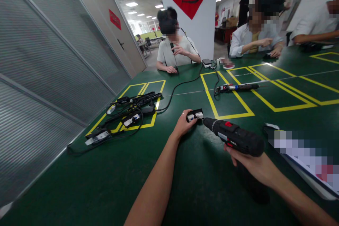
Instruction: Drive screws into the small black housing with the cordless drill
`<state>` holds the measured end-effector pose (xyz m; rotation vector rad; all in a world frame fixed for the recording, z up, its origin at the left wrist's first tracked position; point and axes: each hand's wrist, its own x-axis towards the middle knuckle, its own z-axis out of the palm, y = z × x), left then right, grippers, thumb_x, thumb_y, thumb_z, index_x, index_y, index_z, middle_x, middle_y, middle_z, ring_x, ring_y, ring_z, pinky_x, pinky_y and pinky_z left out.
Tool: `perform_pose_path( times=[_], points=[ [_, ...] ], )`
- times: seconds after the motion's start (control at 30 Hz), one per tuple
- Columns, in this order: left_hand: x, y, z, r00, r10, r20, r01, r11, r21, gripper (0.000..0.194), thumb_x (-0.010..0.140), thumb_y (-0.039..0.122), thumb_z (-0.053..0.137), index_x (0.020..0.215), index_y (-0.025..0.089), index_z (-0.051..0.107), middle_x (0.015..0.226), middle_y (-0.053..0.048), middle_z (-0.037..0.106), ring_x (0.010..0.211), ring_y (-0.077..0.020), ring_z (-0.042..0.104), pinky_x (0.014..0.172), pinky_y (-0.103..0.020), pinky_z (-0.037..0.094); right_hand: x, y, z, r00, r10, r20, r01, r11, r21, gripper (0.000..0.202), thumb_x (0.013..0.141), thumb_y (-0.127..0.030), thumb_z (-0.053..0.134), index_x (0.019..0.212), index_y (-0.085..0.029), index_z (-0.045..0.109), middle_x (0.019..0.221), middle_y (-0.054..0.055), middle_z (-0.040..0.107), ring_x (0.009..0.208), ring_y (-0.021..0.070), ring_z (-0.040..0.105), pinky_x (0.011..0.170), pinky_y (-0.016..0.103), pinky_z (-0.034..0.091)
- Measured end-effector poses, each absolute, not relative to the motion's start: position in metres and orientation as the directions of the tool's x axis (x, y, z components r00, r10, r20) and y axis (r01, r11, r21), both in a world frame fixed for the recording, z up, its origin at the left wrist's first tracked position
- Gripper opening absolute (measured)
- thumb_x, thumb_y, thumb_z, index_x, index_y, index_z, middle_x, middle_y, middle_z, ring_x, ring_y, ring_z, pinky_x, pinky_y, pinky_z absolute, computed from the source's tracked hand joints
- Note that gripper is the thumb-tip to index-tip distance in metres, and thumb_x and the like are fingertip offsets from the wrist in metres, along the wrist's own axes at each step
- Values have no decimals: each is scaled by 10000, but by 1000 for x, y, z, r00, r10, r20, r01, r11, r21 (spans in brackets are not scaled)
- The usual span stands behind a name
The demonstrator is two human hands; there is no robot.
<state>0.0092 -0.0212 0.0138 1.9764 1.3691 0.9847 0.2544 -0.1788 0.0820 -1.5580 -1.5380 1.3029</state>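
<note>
My left hand (184, 124) is closed around the near left side of a small black box-like part (195, 115) with white labels, at the middle of the green table. In my right hand (245, 160) is a black power drill (234, 135) with red accents, gripped by its handle. The drill points left, and the tip of its bit reaches the right side of the black part. Whether the bit touches it or sits in a screw, I cannot tell. My right palm and the drill's handle are partly in shadow.
Black power adapters and tangled cables (129, 111) lie at the left. A soldering-iron-like tool (238, 87) rests beyond the drill. A tray (299, 162) with a blurred sheet stands at the right. Yellow tape (235, 116) marks the green table (106, 190). Several people (176, 47) sit opposite.
</note>
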Motion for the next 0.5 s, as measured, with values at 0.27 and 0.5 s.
perform_pose_path(
  times=[0.27, 0.5],
  points=[
    [8, -20, 12, 215, 937, 274, 545, -348, 763, 463, 757, 343, 600, 1176, 178, 491, 1159, -83, 544, 1042, -201, 540, 931, -349, 426, 254, -178, 83, -156, 960, -234, 413, -152, -898, 369, 843, -480, 515, 602, -208, 578, 653, 33, 619, 824, 243, 629, 684, 354, 492],
    [8, -20, 13, 223, 940, 259, 544, -341, 767, 460, 760, 346, 597, 1178, 187, 490, 1159, -79, 544, 1032, -199, 545, 919, -348, 434, 254, -181, 89, -162, 951, -264, 394, -183, -901, 313, 843, -464, 513, 933, -203, 662, 620, -7, 575, 600, 176, 578, 579, 329, 471]
  ],
)
